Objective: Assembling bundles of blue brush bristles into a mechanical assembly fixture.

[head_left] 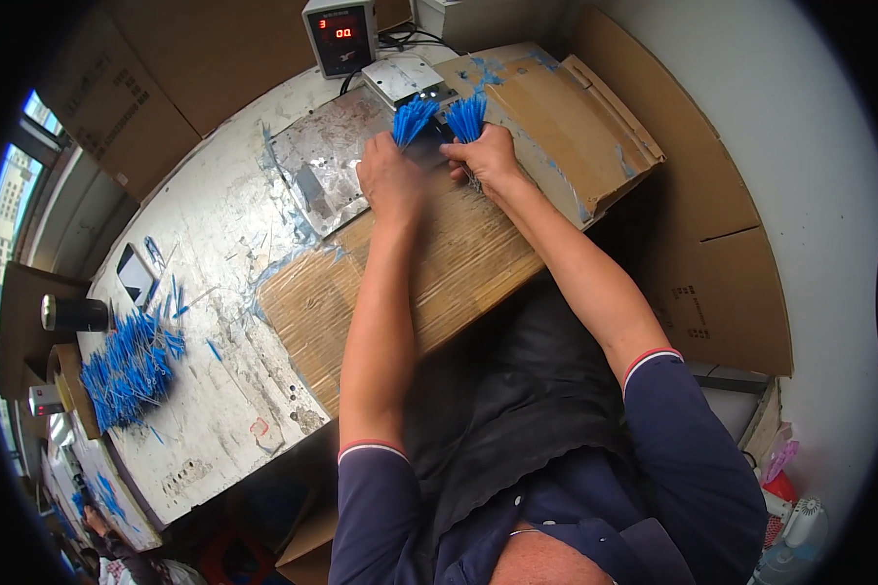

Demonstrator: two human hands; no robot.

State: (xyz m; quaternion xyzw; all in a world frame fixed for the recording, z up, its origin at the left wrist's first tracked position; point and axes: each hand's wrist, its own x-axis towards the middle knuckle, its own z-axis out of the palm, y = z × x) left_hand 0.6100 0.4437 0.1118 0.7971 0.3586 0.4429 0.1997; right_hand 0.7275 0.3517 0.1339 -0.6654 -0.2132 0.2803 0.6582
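Observation:
My left hand [390, 175] grips a bundle of thin blue sticks [413, 119] that fans out beyond my fingers. A second blue bundle [467, 115] is held the same way in my right hand [485, 156]. The two hands are close together at the far side of a worn cardboard sheet [429, 273] on the workbench, just in front of a small metal platform [401, 77]. A scratched metal plate [322, 166] lies left of my left hand.
A grey box with a red digital display [339, 35] stands behind the platform. A big pile of blue sticks [127, 369] lies at the bench's left end near a dark cylinder [73, 314]. Cardboard boxes [712, 263] stand to the right.

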